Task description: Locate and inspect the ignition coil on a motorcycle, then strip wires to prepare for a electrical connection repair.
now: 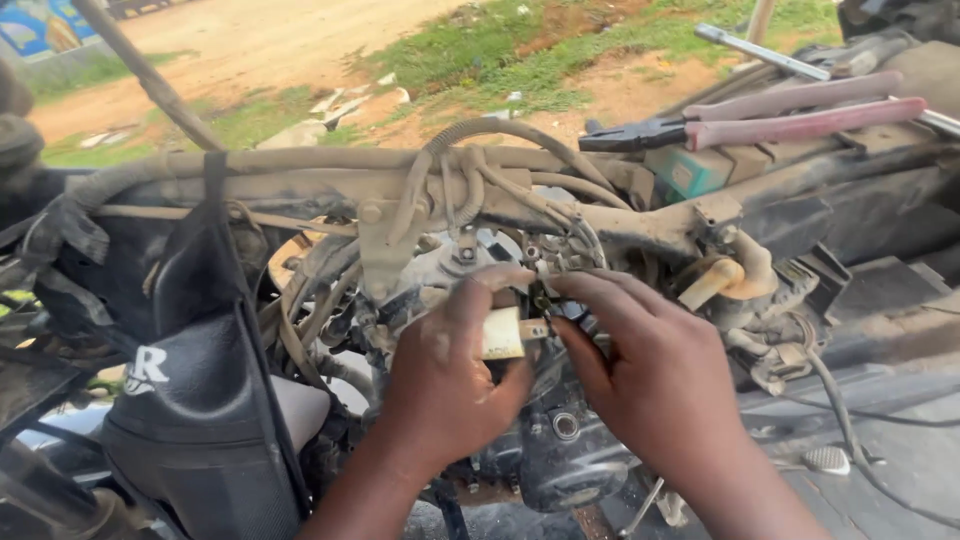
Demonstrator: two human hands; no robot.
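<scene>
Both my hands work at the middle of a stripped, dusty motorcycle frame [300,165]. My left hand [450,385] pinches a small cream-coloured rectangular part [502,335] between thumb and fingers. My right hand [650,375] reaches in from the right, its fingertips touching a small metal fitting [543,298] at the top edge of that part. Behind the hands sit tangled cables and hoses [480,180] and the dark engine casing [565,455].
Red-handled pliers [760,120] lie on the frame at the upper right, next to a metal bar [760,52]. A black side cover [190,400] hangs at the lower left. A footpeg [828,460] sticks out at the lower right. Dirt ground and grass [500,50] lie beyond.
</scene>
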